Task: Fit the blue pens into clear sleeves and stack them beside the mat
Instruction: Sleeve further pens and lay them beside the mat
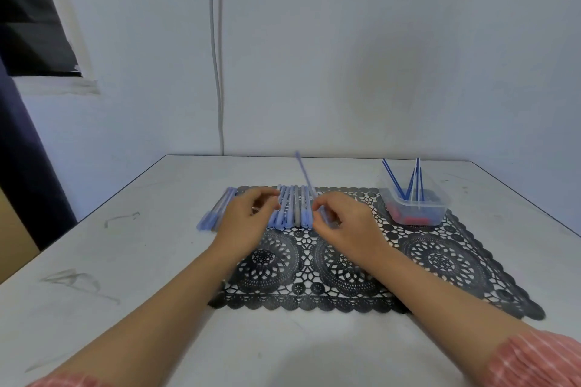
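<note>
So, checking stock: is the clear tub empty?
No, the clear tub holds blue sticks leaning against its walls and red bits on its bottom.

Plain workroom: bare white wall (377,56), scuffed table (125,261), exposed cable (217,72).

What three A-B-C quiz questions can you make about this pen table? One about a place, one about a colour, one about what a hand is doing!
1. Where on the lace mat does the clear tub stand?
A. Near left corner
B. Middle
C. Far right corner

2. What colour is the mat?
A. White
B. Black
C. Red

3. What is the right hand doing?
A. Holding a pen tilted up
B. Lying flat on the table
C. Lifting the tub

Answers:
1. C, the tub sits at the mat's far right corner.
2. B, the lace is black against the pale table.
3. A, the fingers pinch the pen's lower end and its other end points up.
</note>
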Demonstrator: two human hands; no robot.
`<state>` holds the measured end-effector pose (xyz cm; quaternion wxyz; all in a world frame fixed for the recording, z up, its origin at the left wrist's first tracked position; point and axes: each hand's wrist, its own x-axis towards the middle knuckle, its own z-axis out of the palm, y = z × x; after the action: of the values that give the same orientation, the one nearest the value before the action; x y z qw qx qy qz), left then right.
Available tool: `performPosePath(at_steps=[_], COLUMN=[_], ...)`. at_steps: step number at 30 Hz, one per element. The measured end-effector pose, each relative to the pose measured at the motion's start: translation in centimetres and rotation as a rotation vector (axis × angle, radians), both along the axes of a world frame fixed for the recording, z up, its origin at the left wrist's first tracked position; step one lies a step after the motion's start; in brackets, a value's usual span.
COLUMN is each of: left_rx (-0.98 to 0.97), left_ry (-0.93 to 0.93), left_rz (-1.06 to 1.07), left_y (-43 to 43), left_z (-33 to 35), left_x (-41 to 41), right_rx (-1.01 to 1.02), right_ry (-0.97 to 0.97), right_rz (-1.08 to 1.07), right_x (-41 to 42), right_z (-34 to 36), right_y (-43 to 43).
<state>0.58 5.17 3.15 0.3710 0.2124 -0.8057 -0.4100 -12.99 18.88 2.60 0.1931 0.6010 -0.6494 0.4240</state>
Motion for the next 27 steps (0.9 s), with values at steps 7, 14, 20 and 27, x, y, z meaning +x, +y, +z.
performPosePath(at_steps=[7,14,20,27], left_rx=[0.265,0.095,-0.322,-0.5], left_ry=[0.146,0.137,-0.092,-0.258], left_rz=[-0.173,-0.056,0.082,0.138], left_y=[3.0,2.7,1.4,0.9], left_z=[0.6,0.4,-0.5,0.0], left_x=[-0.3,-0.2,-0.3,0.1], right_rx=[-0.038,-0.159,-0.273,-0.111], right_ry=[0.242,0.308,0.415,0.412], right_rz=[0.211,0.153,-0.14,-0.179], right_x=[0.9,0.8,-0.5,-1.7], right_z=[-0.5,-0.4,-0.1,0.1], right_y=[-0.6,-0.5,-0.3,0.0])
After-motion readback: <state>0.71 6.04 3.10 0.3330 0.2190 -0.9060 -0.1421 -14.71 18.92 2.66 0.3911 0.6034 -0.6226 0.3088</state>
